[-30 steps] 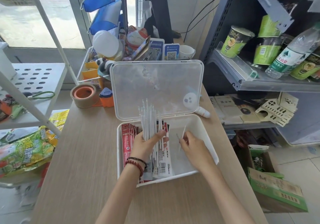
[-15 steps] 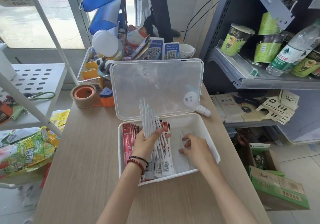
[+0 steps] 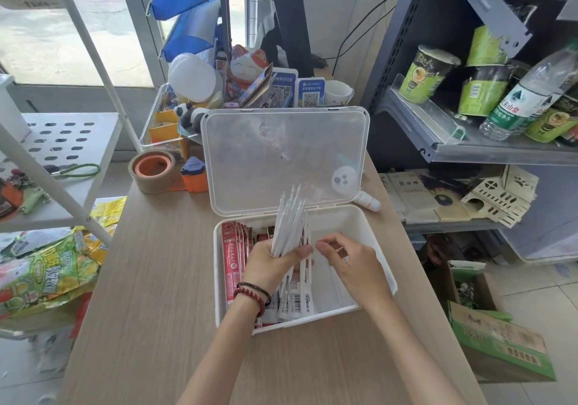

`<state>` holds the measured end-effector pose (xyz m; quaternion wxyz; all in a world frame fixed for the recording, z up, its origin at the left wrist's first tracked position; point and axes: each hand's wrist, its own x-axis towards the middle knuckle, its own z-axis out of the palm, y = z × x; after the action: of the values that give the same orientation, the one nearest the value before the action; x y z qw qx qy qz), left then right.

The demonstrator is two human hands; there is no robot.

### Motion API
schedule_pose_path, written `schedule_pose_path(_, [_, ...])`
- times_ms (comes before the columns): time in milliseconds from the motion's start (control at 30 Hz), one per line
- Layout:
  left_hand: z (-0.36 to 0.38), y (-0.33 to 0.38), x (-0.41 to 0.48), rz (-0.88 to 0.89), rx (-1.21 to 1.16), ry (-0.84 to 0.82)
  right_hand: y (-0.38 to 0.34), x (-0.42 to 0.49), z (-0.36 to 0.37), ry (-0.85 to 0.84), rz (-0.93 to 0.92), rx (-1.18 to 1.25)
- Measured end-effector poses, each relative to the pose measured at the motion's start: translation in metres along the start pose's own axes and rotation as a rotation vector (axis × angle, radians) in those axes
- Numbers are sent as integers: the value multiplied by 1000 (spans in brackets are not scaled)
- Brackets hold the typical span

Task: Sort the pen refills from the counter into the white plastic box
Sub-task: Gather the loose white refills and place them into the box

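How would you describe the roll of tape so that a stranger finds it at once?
Start at the white plastic box on the wooden counter, lid raised. Left of the lid lies the tape roll, beside a small orange object. It alone is a brown ring with an orange core.

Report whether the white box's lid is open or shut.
Open. The clear lid stands raised behind the white plastic box, whose inside is exposed.

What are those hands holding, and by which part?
The left hand grips a bundle of white pen refills around its lower part. The right hand curls its fingers beside it; whether they pinch anything cannot be told.
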<state>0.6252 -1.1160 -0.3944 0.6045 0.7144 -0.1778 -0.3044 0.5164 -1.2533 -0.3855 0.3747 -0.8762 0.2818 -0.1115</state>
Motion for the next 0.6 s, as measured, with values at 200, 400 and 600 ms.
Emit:
schedule_pose_path(200, [4,-4,0,8,92,-58,-4,-3,-1,-8,-60,-41])
schedule_pose_path(400, [5,-2,-1,-22,-22,-76,0,0,-1,44,20,-25])
schedule_pose_path(600, [-2,9,-2,-53,-275,-6,5,3,3,81,176,-172])
